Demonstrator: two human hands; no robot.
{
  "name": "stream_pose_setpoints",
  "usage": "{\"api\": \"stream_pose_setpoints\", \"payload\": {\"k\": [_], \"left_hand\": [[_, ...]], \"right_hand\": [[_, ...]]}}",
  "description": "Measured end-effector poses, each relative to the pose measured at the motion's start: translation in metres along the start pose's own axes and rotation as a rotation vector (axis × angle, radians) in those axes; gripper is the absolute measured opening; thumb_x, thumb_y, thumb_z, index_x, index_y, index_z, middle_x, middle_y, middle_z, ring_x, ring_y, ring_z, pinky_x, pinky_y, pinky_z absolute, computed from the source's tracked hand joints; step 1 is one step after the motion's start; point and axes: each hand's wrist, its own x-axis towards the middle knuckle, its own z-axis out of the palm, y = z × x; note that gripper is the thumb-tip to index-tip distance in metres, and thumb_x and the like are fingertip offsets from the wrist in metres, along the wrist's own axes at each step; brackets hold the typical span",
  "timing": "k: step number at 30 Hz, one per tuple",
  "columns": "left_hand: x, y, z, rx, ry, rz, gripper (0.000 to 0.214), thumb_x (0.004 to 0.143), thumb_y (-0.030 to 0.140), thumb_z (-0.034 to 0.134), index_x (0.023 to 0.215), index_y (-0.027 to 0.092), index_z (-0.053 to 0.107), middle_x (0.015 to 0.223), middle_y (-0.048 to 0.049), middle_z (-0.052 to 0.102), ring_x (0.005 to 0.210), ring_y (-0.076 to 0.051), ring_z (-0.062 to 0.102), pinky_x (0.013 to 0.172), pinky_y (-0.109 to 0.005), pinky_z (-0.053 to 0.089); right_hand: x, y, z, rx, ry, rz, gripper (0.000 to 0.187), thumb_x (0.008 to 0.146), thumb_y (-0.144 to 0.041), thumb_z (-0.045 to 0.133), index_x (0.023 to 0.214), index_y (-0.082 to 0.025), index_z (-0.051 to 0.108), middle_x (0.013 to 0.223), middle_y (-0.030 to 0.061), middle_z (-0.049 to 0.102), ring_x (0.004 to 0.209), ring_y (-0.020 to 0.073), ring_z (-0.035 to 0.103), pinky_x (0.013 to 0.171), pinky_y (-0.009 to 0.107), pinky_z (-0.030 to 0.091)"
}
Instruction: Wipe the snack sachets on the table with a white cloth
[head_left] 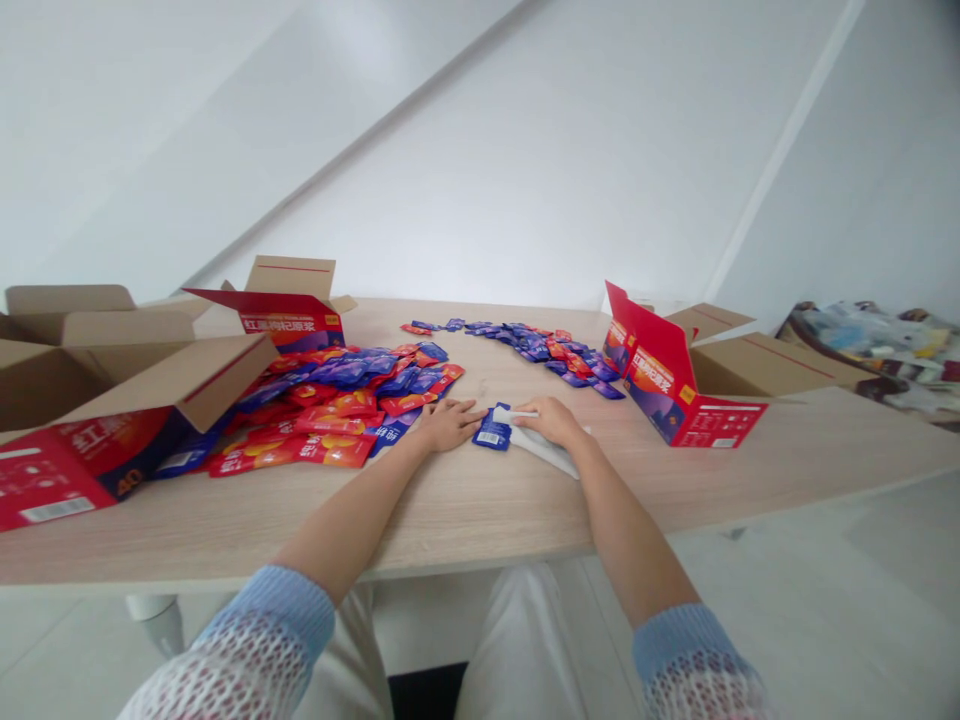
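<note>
Openwork knit sleeves (pixel 251 640); right hand (pixel 553 421) pinches white cloth (pixel 541 449).

Packing workroom, by look: long wood-grain table (pixel 472 520), open printed cartons (pixel 656 385), heaped sachets (pixel 337 415), plain white wall (pixel 540 180).

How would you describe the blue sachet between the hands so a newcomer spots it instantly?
On the pale table, look between the sachet pile on the left and the open red carton on the right. A blue sachet lies between the left hand and the right hand. Unlike the piled ones, it sits apart, a white strip over its corner.
</note>
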Motion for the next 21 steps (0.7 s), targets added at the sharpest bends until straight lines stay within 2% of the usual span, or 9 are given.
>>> {"api": "stream_pose_setpoints", "payload": {"k": [4,13,21], "left_hand": [[-0.001,0.002,-0.002,-0.003,-0.021,-0.013,0.05,0.091,0.062,0.018,0.138,0.051,0.031,0.151,0.0058,0.029,0.13,-0.034,0.028,0.097,-0.061,0.021],[-0.001,0.002,-0.002,0.007,-0.022,-0.026,0.049,0.091,0.062,0.019,0.137,0.052,0.032,0.15,0.007,0.03,0.13,-0.034,0.028,0.097,-0.059,0.022],[-0.001,0.003,-0.006,-0.011,-0.037,-0.031,0.048,0.091,0.062,0.02,0.137,0.054,0.031,0.151,0.0075,0.028,0.131,-0.033,0.028,0.099,-0.06,0.02]], "right_hand": [[0.0,-0.007,0.005,-0.078,-0.052,-0.002,0.039,0.079,-0.05,0.061,0.109,-0.027,0.07,0.113,0.0044,0.068,0.105,0.0252,0.061,0.089,0.03,0.043],[-0.003,-0.014,-0.001,0.17,-0.262,-0.086,0.047,0.072,-0.05,0.066,0.107,-0.02,0.071,0.107,0.0045,0.07,0.092,0.0261,0.064,0.083,0.032,0.046],[-0.007,-0.024,-0.001,0.282,-0.523,-0.08,0.054,0.067,-0.053,0.069,0.109,-0.018,0.07,0.094,0.0018,0.072,0.076,0.0184,0.061,0.069,0.026,0.044]]}}
